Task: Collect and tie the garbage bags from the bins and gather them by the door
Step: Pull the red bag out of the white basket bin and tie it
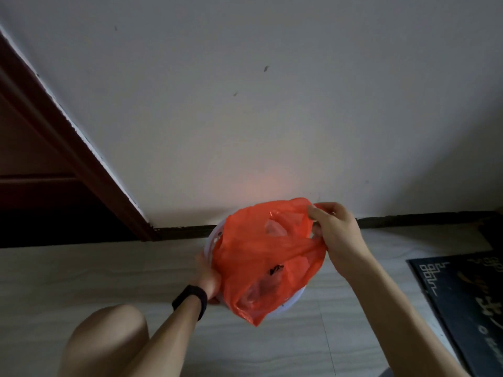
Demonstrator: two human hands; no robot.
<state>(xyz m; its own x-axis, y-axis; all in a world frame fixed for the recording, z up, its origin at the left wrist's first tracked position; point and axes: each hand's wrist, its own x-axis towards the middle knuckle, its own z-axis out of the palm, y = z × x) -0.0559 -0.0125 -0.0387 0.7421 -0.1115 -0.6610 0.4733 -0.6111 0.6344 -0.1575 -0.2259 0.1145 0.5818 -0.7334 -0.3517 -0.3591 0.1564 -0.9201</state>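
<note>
Crouching right by the white bin (214,238), which sits against the wall just beside a dark red door frame (81,159). The orange plastic bag (261,257) is in the bin and bunched up over the top of it, so only slivers of the rim show on the near and left sides.

The right hand (337,235) is above the bin's far right edge with its fingers curled around the bag's stretched handle loops. I'd guess that's to gather the mouth shut and get something to tie with. The left hand (208,273), with a black wristband (190,297), is pressed against the bin's left side. It's probably bracing the bin so it doesn't lift or tip when the bag gets pulled. Its fingers are hidden behind the plastic, so I can't tell if it's gripping the rim, the bag, or just pushing.

My read is the bag isn't tied or out of the bin yet. There's some clear rubbish showing through the opening, so a sloppy pull could spill it.

A dark doormat (457,300) with pale lettering lies on the floor to the right of the bin. A bare knee (109,336) is on the near left of it.
</note>
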